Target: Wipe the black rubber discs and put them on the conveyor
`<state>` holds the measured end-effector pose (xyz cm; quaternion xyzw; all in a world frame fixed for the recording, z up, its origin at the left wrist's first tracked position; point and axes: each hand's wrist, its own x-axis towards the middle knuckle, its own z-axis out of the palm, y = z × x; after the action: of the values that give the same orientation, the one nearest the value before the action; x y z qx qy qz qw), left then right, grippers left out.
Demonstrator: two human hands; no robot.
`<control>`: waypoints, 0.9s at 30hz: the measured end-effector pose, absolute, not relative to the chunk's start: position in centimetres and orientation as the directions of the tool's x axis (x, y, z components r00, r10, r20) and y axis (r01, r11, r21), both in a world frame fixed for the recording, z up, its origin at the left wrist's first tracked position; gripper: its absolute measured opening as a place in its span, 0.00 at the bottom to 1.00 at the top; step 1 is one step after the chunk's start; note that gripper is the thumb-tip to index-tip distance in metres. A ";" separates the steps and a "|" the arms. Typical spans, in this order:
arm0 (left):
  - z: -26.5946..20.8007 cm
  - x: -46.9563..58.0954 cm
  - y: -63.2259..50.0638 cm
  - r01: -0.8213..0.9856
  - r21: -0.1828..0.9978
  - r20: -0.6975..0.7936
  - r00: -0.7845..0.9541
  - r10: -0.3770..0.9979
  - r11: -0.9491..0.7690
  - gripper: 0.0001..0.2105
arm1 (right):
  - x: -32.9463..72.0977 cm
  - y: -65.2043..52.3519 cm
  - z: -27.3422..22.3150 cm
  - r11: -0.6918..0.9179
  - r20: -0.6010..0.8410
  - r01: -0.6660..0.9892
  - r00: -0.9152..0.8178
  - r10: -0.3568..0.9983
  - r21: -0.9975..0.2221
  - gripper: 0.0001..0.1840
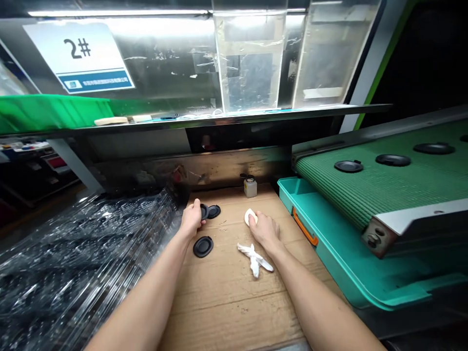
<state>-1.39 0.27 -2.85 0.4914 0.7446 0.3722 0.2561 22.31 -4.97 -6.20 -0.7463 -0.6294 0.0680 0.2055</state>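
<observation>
My left hand [192,218] is closed on a black round lid [204,211], thumb over its edge, above the left side of the cardboard sheet [226,302]. Just beyond it a second black lid [214,211] lies on the cardboard, and a third lid [203,246] lies nearer to me. In my right hand [263,227] is a white pad [249,216], pinched between thumb and fingers. A crumpled white cloth [255,260] lies on the cardboard below my right hand. At the back stands a small whitish bottle [250,187] with a dark cap flipped to one side.
Stacked clear plastic trays [80,263] stand on the left. A teal bin [340,253] with an orange latch sits at right, partly under a green conveyor belt [395,180] carrying several black lids. A metal shelf [234,118] crosses above, holding a green bin [51,113].
</observation>
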 end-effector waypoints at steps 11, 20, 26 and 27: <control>-1.8 2.1 5.2 0.820 0.421 -0.184 -0.342 0.921 0.389 0.33 | 22.5 -4.9 -5.8 -0.108 0.162 0.900 0.193 0.968 -0.422 0.20; -0.6 1.8 6.1 0.971 0.159 -0.219 -0.141 0.965 0.178 0.50 | 22.6 -4.9 -5.8 -0.089 0.169 0.878 0.189 0.967 -0.470 0.21; -1.6 2.3 6.3 0.989 0.139 -0.055 0.058 0.997 -0.050 0.28 | 22.7 -5.0 -5.7 -0.091 0.170 0.873 0.194 0.966 -0.479 0.19; -1.6 2.4 6.3 0.988 0.145 -0.056 0.069 0.996 -0.060 0.25 | 22.7 -5.1 -5.6 -0.090 0.167 0.872 0.191 0.967 -0.481 0.19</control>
<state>2.37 6.30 -1.61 0.7274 0.6818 0.0294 0.0721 22.68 -5.05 -5.60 -0.7318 -0.6284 0.0969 0.2454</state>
